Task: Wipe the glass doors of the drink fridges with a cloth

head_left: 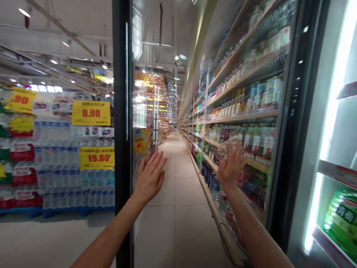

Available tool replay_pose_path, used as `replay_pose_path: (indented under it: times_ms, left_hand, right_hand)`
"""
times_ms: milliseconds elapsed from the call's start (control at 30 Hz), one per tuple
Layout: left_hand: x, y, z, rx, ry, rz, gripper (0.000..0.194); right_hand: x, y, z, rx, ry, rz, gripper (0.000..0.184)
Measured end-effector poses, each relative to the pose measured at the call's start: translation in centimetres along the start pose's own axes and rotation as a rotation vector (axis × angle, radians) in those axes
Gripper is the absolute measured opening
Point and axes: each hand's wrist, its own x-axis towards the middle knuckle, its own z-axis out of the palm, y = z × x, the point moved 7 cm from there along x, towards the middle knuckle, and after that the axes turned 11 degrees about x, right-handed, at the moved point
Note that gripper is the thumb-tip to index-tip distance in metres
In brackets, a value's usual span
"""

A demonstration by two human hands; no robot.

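Note:
I stand in a supermarket aisle at an open glass cooler door (145,74) with a black frame (122,111). My left hand (150,176) lies flat with fingers spread against the door's glass. My right hand (230,165) is closed on a crumpled white cloth (228,146) and presses it on the glass of the neighbouring cooler door (251,111). Behind that glass are shelves of bottled drinks (251,96).
Stacks of bottled water (72,175) with yellow price signs (91,112) stand on the left. A long tiled aisle (178,178) runs ahead past shelves of drinks. The open cooler interior (334,149) with green packets (341,219) is at the right.

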Motion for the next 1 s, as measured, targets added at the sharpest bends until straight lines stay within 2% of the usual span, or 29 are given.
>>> replay_pose_path:
  times_ms: [33, 100, 133, 233, 300, 433, 467, 533, 633, 700, 767, 867, 900, 933, 1000]
  left_hand:
    - [-0.5, -0.4, -0.2, -0.006, -0.002, -0.014, 0.053]
    - [-1.4, -1.1, -0.5, -0.021, 0.014, -0.060, 0.052]
    - [-1.7, -1.3, -0.8, -0.033, 0.030, -0.086, 0.052]
    - [-2.2, -2.2, -1.8, -0.088, 0.083, -0.156, 0.050]
    - [-2.3, -3.1, -2.8, -0.127, 0.118, -0.226, 0.049]
    - [-2.9, -4.4, -4.5, -0.170, 0.149, -0.337, 0.047]
    - [-3.1, -4.4, -4.7, -0.173, 0.141, -0.342, 0.047]
    - [-3.5, -4.4, -5.0, -0.167, 0.129, -0.351, 0.047]
    - [-4.3, -4.4, -5.1, -0.147, 0.118, -0.359, 0.047]
    - [-4.7, -4.5, -5.1, -0.141, 0.114, -0.360, 0.047]
    - [-4.9, -4.5, -5.0, -0.143, 0.119, -0.372, 0.046]
    - [-5.0, -4.3, -4.9, -0.155, 0.139, -0.399, 0.046]
    - [-4.9, -4.1, -4.9, -0.160, 0.142, -0.403, 0.046]
    - [-4.9, -4.0, -4.8, -0.164, 0.144, -0.404, 0.047]
    - [-5.0, -3.7, -4.7, -0.171, 0.140, -0.403, 0.047]
  right_hand:
    - [0.4, 0.5, -0.1, -0.004, 0.040, 0.069, 0.052]
    - [0.0, -1.4, 0.8, 0.024, -0.016, 0.060, 0.052]
    - [-0.8, -3.6, 1.7, 0.054, -0.100, -0.018, 0.052]
    - [-3.7, -11.3, 4.1, 0.179, -0.364, -0.367, 0.052]
    - [-3.5, -14.1, 4.8, 0.224, -0.401, -0.455, 0.050]
    - [1.8, -13.6, 5.3, 0.175, -0.258, -0.188, 0.053]
    - [2.3, -13.7, 5.6, 0.176, -0.258, -0.172, 0.055]
    - [1.0, -15.3, 6.3, 0.219, -0.329, -0.269, 0.056]
    - [-4.7, -18.5, 6.8, 0.316, -0.480, -0.524, 0.050]
    - [-7.4, -20.0, 6.8, 0.367, -0.518, -0.654, 0.043]
    - [-6.6, -20.3, 7.0, 0.367, -0.493, -0.628, 0.041]
    - [-2.2, -19.2, 7.5, 0.299, -0.408, -0.392, 0.046]
    - [-1.4, -19.0, 7.5, 0.284, -0.394, -0.356, 0.047]
    - [-1.4, -18.9, 7.4, 0.282, -0.400, -0.366, 0.047]
    - [-3.8, -19.1, 6.8, 0.304, -0.453, -0.485, 0.044]
